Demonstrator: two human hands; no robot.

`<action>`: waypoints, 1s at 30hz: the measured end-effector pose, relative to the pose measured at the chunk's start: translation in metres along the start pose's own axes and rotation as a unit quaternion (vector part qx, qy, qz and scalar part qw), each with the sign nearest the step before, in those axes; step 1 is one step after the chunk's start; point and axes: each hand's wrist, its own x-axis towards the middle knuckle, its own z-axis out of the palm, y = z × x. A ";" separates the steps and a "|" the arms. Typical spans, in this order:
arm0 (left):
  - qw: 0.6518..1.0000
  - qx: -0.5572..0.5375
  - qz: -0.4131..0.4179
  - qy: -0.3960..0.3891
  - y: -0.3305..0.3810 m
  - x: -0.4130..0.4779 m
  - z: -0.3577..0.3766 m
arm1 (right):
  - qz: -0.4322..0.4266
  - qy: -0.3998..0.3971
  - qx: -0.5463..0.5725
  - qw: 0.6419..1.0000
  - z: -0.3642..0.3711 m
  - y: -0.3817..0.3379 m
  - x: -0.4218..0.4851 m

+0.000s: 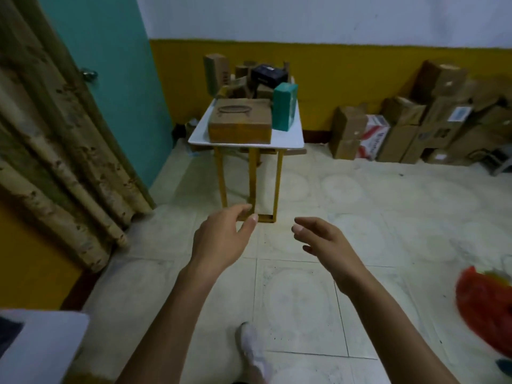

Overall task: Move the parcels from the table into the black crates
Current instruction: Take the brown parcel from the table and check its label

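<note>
The right edge cuts a blurred red thing [483,306]; the brown box [240,123] partly hides rear parcels [238,88].

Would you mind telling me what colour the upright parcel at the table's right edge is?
Teal green; the upright parcel shows best in the head view.

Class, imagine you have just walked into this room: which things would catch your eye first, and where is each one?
The left hand and right hand reach forward, empty, in the foreground above the tiled floor. Beyond them stands a small white table heaped with parcels, a teal box upright beside a large brown box at its front edge. Cardboard cartons pile against the yellow wall at the right.
</note>
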 end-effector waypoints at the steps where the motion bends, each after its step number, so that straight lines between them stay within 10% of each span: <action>1: 1.000 -0.004 0.004 -0.004 0.002 0.020 0.009 | -0.002 0.004 0.001 1.000 -0.008 0.000 0.018; 30: 0.979 0.029 -0.202 -0.021 -0.125 0.520 0.109 | 0.112 0.028 0.081 0.990 -0.020 -0.011 0.607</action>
